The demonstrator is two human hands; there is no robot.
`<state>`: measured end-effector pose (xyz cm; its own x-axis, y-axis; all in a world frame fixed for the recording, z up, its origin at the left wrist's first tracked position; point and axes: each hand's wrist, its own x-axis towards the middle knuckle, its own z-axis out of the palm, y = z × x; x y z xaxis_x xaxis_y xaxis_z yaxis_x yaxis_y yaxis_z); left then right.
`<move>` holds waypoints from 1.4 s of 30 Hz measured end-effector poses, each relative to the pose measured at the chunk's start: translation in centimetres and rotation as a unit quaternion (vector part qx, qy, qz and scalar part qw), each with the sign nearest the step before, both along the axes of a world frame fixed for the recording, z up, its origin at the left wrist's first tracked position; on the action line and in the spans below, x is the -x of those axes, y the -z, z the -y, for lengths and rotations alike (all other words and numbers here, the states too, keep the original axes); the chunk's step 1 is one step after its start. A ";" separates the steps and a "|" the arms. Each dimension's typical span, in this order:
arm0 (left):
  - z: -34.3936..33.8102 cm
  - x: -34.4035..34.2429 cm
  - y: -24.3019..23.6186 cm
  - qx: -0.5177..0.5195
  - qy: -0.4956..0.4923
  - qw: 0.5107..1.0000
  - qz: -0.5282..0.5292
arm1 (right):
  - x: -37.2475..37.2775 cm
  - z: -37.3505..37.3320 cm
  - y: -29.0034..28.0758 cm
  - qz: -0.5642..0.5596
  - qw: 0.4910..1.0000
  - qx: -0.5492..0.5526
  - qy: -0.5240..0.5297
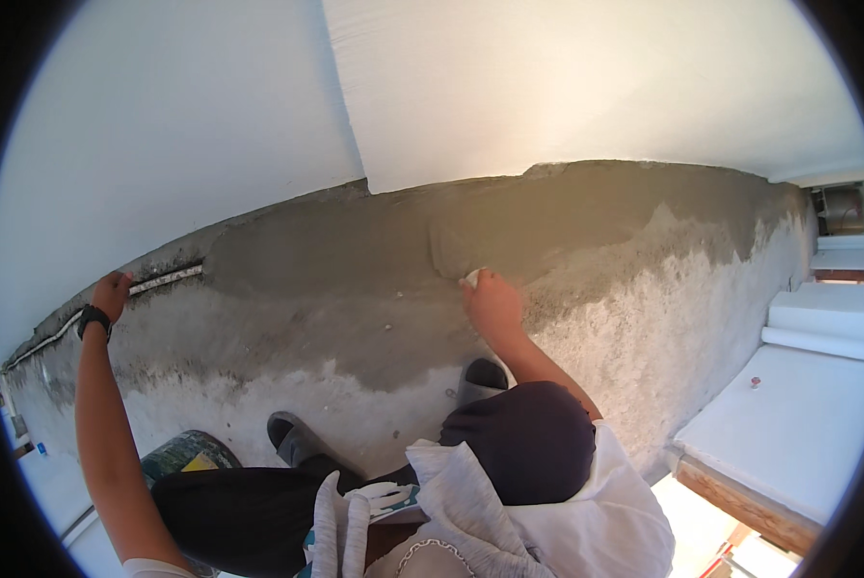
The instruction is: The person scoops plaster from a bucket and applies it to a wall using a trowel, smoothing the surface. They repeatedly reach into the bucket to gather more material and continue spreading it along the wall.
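My right hand [495, 301] is closed around a small pale thing [471, 277] at the edge of the smooth wet cement [355, 246]. Most of this thing is hidden by my fingers, and its kind is unclear. A curved ridge marks the cement just beyond it. At the far left, my left hand [114, 293], with a black band at the wrist, curls over a thin pale pipe [167, 280]. The pipe runs in a gap between the white wall [191, 125] and the floor, and its right end meets the cement.
My feet in dark slippers [295, 435] stand on the rough grey surface. A dark green bucket [186, 453] is beside my left leg. White steps [817, 313] and a white ledge [769, 414] with a wooden edge lie at right. Small crumbs [388, 327] dot the cement.
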<state>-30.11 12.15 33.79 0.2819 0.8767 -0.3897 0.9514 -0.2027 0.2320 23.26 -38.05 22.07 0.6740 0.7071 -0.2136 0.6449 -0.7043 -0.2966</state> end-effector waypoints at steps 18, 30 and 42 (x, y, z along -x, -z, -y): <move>3.5 15.3 10.1 0.186 -0.296 0.933 0.083 | -7.4 -1.5 -0.4 0.067 0.983 0.055 0.161; 3.8 12.9 10.3 0.161 -0.260 0.949 0.080 | 3.5 -7.3 -0.9 0.031 0.999 0.024 -0.008; 4.3 14.4 11.1 0.189 -0.289 0.933 0.103 | 1.7 -2.2 -1.3 0.049 0.999 -0.014 -0.015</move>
<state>-44.56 7.82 22.73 -0.0912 0.7160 -0.6922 0.8035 0.4635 0.3736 21.52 -35.83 23.41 0.6694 0.7318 -0.1279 0.6921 -0.6769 -0.2506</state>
